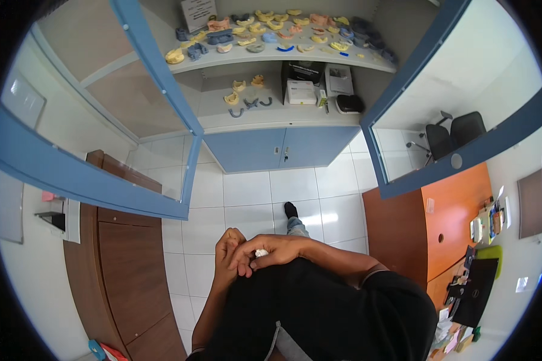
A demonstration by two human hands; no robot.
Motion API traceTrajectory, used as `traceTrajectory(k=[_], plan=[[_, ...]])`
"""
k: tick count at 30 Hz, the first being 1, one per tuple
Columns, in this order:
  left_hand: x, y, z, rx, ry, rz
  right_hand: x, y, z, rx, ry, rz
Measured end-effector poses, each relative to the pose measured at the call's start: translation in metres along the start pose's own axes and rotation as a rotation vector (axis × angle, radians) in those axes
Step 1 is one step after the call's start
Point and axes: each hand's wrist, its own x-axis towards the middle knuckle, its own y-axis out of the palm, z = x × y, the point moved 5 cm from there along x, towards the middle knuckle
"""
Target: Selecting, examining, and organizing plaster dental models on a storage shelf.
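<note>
My two hands meet close in front of my body. My right hand [274, 248] has its fingers bent around a small crumpled white wad [261, 253], perhaps tissue. Its fingertips touch my left hand [227, 248], whose fingers are curled in; whether anything lies inside them is hidden. Beyond the hands stands a cabinet with both blue-framed glass doors swung wide. On its upper shelf [235, 58] sit many dental casts [256, 28] in yellow, pink, grey and blue. A few more casts [231, 98] and grey horseshoe-shaped pieces [258, 103] rest on the lower shelf.
The left door [102, 174] and right door [397, 162] jut out on both sides. White boxes [302, 92] and a black case [348, 103] share the lower shelf. A brown cupboard [126, 265] stands left; an orange-brown desk [403, 228] with a monitor [476, 293] stands right.
</note>
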Motion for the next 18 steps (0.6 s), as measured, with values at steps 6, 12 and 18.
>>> traceTrajectory(k=[6, 12, 18], plan=[[0.015, 0.014, -0.001, 0.021, -0.006, 0.016, -0.014, -0.011, -0.001, 0.017, -0.022, -0.049], [0.051, 0.027, 0.022, 0.138, -0.101, 0.109, -0.045, -0.033, -0.010, 0.082, -0.005, -0.216], [0.129, 0.048, 0.057, 0.264, -0.164, 0.088, -0.098, -0.100, -0.060, 0.195, 0.202, -0.565]])
